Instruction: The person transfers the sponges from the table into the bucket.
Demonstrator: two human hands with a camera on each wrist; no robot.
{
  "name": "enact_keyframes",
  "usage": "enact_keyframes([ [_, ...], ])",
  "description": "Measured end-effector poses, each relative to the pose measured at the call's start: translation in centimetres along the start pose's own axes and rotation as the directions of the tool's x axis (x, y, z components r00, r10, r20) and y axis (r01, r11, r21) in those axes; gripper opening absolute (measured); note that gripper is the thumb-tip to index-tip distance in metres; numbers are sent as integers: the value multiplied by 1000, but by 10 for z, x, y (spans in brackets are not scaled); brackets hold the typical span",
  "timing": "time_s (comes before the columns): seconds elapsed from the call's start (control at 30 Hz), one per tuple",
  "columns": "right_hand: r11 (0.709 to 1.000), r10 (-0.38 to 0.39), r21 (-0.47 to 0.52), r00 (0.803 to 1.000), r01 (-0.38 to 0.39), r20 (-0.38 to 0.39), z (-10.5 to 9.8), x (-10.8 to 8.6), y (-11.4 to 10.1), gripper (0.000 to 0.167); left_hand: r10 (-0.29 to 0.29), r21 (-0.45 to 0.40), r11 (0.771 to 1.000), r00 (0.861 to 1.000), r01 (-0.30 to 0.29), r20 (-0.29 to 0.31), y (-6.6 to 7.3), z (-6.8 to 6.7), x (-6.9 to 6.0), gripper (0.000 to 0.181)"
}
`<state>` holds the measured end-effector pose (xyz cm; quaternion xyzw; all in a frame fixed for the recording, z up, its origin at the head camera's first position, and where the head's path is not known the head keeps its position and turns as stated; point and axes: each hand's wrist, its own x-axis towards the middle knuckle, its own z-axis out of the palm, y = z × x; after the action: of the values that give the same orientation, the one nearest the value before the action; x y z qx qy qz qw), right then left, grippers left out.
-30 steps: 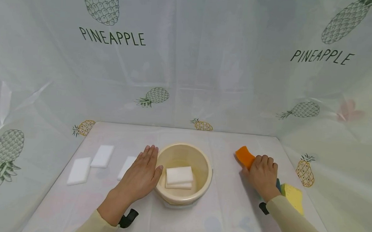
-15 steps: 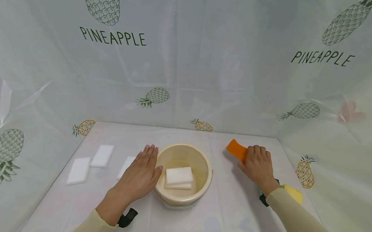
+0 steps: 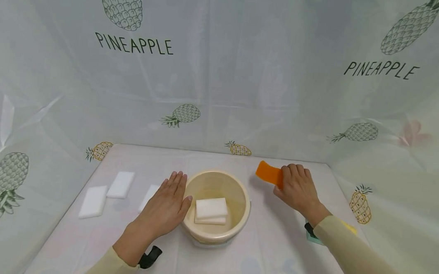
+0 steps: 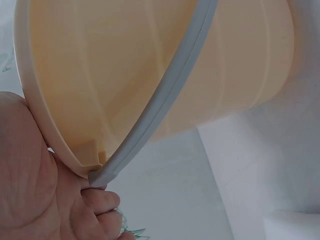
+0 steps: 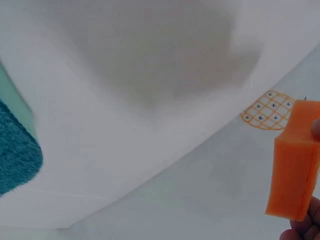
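Observation:
A cream bucket point(image 3: 244, 213) stands mid-table with two white sponges point(image 3: 211, 208) stacked inside. My left hand point(image 3: 163, 210) rests against its left rim, fingers straight and together; in the left wrist view the palm point(image 4: 30, 185) touches the rim point(image 4: 37, 107) beside the grey handle point(image 4: 155, 107). To the right of the bucket, my right hand point(image 3: 299, 191) pinches an orange sponge point(image 3: 269, 173) above the table. The right wrist view shows the orange sponge point(image 5: 292, 172) between thumb and fingers point(image 5: 307, 227).
Two white sponges point(image 3: 93, 202) point(image 3: 121, 185) lie at the left, and a third point(image 3: 149, 195) is partly behind my left hand. Under the right forearm are a green-and-teal sponge point(image 3: 312, 238) and a yellow one point(image 3: 350, 228), both partly hidden. A pineapple-print sheet point(image 3: 222, 91) hangs behind the table.
My right hand has moved left and away from me with the orange sponge, towards the bucket. The left hand and the bucket have stayed in place.

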<state>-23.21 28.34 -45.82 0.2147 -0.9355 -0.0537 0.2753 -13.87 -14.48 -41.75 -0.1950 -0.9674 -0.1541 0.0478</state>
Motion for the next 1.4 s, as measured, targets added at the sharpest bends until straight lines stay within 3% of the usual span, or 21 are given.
enact_keyframes([
  [0.23, 999, -53, 15, 999, 53, -2, -13, 12, -3, 55, 3, 5, 1000, 1000, -3, 5, -1, 1, 1, 67],
  [0.5, 997, -61, 56, 998, 61, -1, -36, 30, -14, 53, 1, 3, 1000, 1000, -1, 4, 0, 2, 2, 68],
  [0.77, 983, -56, 173, 998, 57, -14, -62, 48, -31, 49, 3, -1, 1000, 1000, -3, -8, 0, 3, 2, 67],
  [0.93, 964, -99, 246, 995, 99, -10, -76, 60, -52, 50, 2, 5, 1000, 1000, -2, -16, 1, 3, 2, 66],
  [1.4, 906, -257, 356, 966, 230, 29, -73, 67, -101, 49, -4, 61, 998, 1000, 6, -21, 2, 1, 2, 68],
])
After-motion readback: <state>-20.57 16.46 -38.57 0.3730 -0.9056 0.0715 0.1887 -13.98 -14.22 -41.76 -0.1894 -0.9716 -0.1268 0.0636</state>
